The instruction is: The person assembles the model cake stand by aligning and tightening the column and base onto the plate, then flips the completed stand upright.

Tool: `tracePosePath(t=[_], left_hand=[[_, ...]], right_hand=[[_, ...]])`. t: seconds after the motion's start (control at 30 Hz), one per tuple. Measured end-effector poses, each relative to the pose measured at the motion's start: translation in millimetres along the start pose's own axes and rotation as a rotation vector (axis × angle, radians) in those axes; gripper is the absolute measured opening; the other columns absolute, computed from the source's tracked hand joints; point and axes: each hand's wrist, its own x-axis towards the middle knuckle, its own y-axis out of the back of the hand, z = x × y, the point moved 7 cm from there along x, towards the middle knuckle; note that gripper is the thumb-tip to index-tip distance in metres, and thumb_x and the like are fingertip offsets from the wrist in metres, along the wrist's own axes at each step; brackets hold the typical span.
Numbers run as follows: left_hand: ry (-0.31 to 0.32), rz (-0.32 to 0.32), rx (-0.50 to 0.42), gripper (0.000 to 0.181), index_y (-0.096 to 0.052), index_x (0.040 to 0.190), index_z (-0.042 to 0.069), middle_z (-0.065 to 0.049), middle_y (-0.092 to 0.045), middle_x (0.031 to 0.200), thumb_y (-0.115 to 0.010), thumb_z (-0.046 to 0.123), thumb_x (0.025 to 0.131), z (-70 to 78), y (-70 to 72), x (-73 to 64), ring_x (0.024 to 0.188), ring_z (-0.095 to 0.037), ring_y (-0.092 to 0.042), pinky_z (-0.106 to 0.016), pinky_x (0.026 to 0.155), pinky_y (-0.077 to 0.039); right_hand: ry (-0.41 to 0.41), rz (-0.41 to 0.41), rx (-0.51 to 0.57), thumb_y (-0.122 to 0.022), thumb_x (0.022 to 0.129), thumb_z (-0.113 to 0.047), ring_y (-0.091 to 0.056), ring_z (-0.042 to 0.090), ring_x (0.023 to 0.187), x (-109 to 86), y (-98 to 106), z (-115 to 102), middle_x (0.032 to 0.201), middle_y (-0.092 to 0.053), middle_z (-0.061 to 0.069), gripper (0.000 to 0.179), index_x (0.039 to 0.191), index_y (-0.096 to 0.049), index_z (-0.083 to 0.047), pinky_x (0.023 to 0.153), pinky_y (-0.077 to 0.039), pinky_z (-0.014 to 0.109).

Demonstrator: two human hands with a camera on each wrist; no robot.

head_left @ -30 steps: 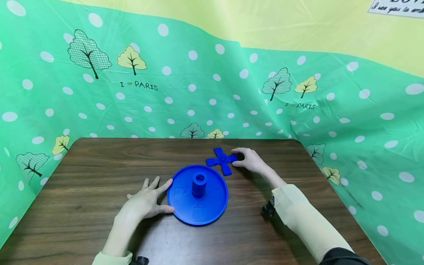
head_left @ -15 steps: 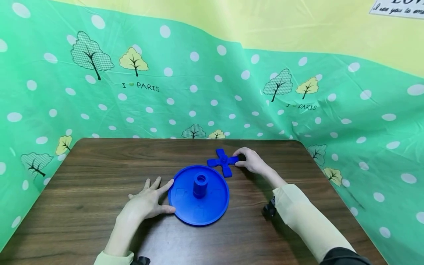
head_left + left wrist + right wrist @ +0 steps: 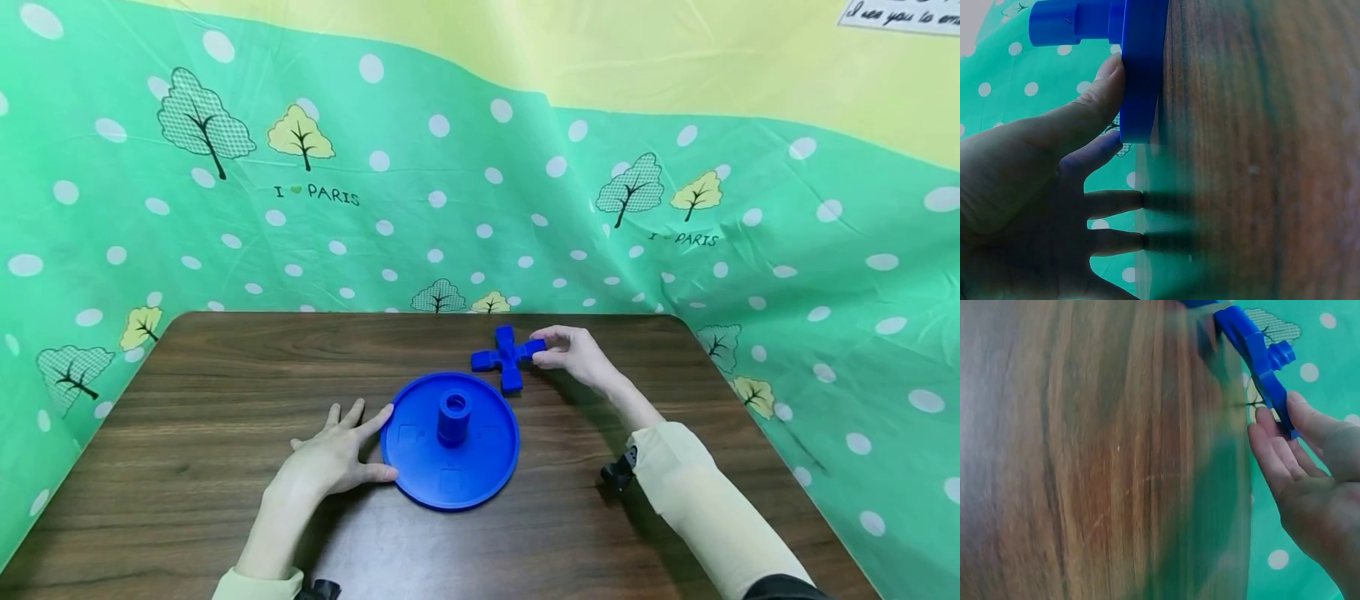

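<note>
A round blue base [image 3: 474,479] with a low rim lies on the table, a hollow post [image 3: 452,421] rising from its middle. My left hand [image 3: 324,461] rests at its left side, fingers spread and straight, thumb and index fingertip at the rim. In the left wrist view the thumb [image 3: 1109,78] touches the side of the base. Beyond the base, my right hand [image 3: 576,357] pinches one arm of a blue four-armed cross piece [image 3: 508,357] between thumb and fingers. The right wrist view shows this cross piece [image 3: 1259,359] tilted above the wood, with a short ridged stub at its centre.
The brown wooden table [image 3: 187,417] ends at a far edge not far behind the cross piece. A green and yellow printed cloth [image 3: 465,167] hangs behind and along both sides. Small black wrist cameras show at both cuffs.
My right hand has lifted the cross piece slightly off the table, shifting and tilting it, where earlier it lay flat. The left hand and the base have stayed in place.
</note>
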Motion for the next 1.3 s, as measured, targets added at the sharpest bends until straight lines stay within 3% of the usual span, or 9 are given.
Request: tracePosePath(t=[0.1,0.37,0.57,0.63,0.77,0.9,1.03,1.3], left_hand=[[-0.001,-0.001,0.0,0.098,-0.031,0.162,0.028,-0.025,-0.022,0.169,-0.077,0.062,0.083,-0.5,-0.7,0.6,0.153,-0.06,-0.015,-0.096,0.095,-0.019],[-0.008,0.005,0.007,0.098,-0.031,0.163,0.028,-0.026,-0.023,0.169,-0.076,0.063,0.082,-2.6,-2.1,1.9,0.152,-0.061,-0.015,-0.096,0.094,-0.019],[-0.006,0.003,0.001,0.098,-0.031,0.163,0.028,-0.026,-0.023,0.169,-0.075,0.064,0.083,-4.4,-2.2,0.7,0.153,-0.061,-0.015,-0.096,0.094,-0.018],[-0.005,0.002,0.002,0.099,-0.03,0.163,0.028,-0.026,-0.022,0.169,-0.075,0.065,0.083,-5.0,-1.7,-0.1,0.153,-0.061,-0.014,-0.096,0.094,-0.018],[0.001,0.004,0.006,0.099,-0.03,0.163,0.028,-0.026,-0.021,0.169,-0.074,0.065,0.083,-6.9,-0.7,-1.7,0.153,-0.061,-0.014,-0.096,0.094,-0.018],[0.006,0.008,0.013,0.098,-0.03,0.163,0.028,-0.026,-0.022,0.169,-0.074,0.065,0.083,-7.6,0.2,-2.6,0.153,-0.06,-0.015,-0.096,0.093,-0.018],[0.0,0.013,0.016,0.097,-0.031,0.163,0.028,-0.026,-0.023,0.169,-0.074,0.065,0.083,-6.1,0.1,-1.9,0.152,-0.061,-0.016,-0.096,0.093,-0.019],[-0.019,0.017,0.015,0.097,-0.032,0.162,0.028,-0.026,-0.024,0.168,-0.075,0.063,0.083,-1.1,-1.4,0.5,0.152,-0.061,-0.016,-0.096,0.094,-0.019]], right_hand=[[-0.031,-0.013,0.129,-0.069,0.097,-0.004,-0.077,0.035,0.105,-2.0,-2.6,-0.5,0.123,-0.07,0.031,0.04,0.135,-0.062,0.003,0.094,-0.06,0.047],[-0.011,0.097,0.197,-0.071,0.096,-0.004,-0.078,0.035,0.102,-10.3,3.6,-18.0,0.12,-0.072,0.031,0.037,0.132,-0.065,0.002,0.088,-0.063,0.037],[0.082,0.274,0.116,-0.077,0.092,-0.013,-0.076,0.009,0.086,-37.3,11.1,-44.7,0.119,-0.074,0.018,0.036,0.127,-0.07,-0.005,0.081,-0.061,0.022],[0.114,0.319,0.11,-0.079,0.091,-0.014,-0.073,0.006,0.085,-46.6,10.8,-52.9,0.113,-0.076,0.014,0.035,0.125,-0.072,-0.005,0.078,-0.059,0.018],[0.161,0.377,0.181,-0.081,0.089,-0.011,-0.073,0.007,0.087,-60.9,6.5,-65.7,0.099,-0.079,0.002,0.036,0.122,-0.072,-0.001,0.082,-0.06,0.018],[0.176,0.42,0.258,-0.082,0.086,-0.007,-0.073,0.008,0.087,-73.9,-0.1,-74.2,0.095,-0.078,-0.009,0.036,0.119,-0.071,0.0,0.084,-0.061,0.019],[0.183,0.455,0.336,-0.082,0.085,-0.002,-0.073,0.01,0.085,-85.5,-8.1,-79.0,0.096,-0.078,-0.01,0.035,0.118,-0.071,0.004,0.082,-0.062,0.023],[0.225,0.566,0.372,-0.081,0.083,0.004,-0.075,0.013,0.085,-102.9,-23.4,-84.0,0.095,-0.08,-0.01,0.027,0.109,-0.074,0.004,0.076,-0.064,0.025]])
